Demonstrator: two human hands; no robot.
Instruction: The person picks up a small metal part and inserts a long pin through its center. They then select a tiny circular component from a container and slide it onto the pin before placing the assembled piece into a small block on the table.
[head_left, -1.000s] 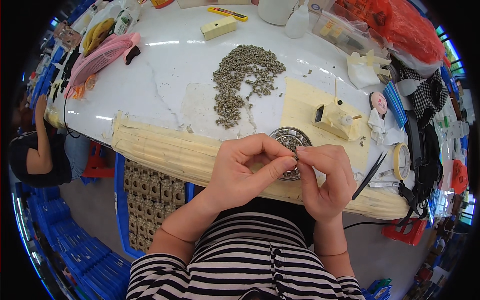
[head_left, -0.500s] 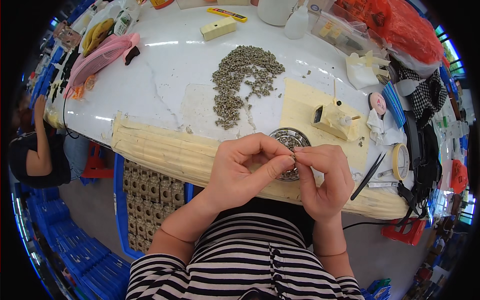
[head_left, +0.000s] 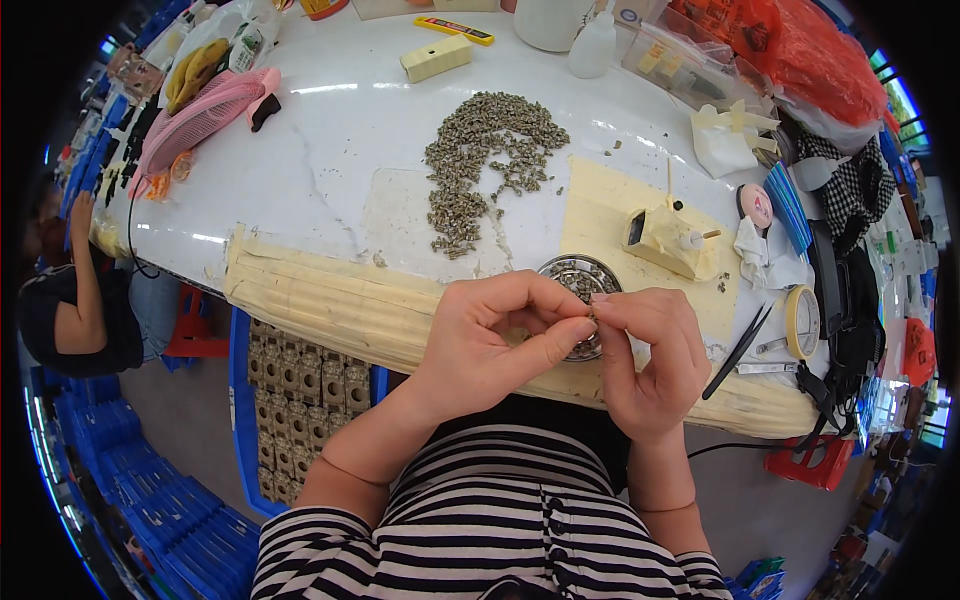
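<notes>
My left hand [head_left: 490, 335] and my right hand [head_left: 652, 355] meet at the fingertips, both pinched round a tiny piece that is too small and too covered to make out. Just beneath and behind them stands a round metal dish [head_left: 545, 268] holding many small grey metal parts [head_left: 588, 272]; my fingers hide part of it. Farther back on the white table lies a curved heap of similar small metal parts [head_left: 490, 130].
A tape-covered padded edge [head_left: 320, 290] runs along the table's front. At right are tweezers [head_left: 738, 352], a tape roll [head_left: 801, 322] and a taped block [head_left: 670, 245]. A blue crate of metal blocks [head_left: 242, 420] sits below left. Another person [head_left: 85, 310] is at far left.
Both hands stay at nearly the same place over the dish. My pinched fingertips have shifted very slightly, with the left thumb a touch lower and to the right.
</notes>
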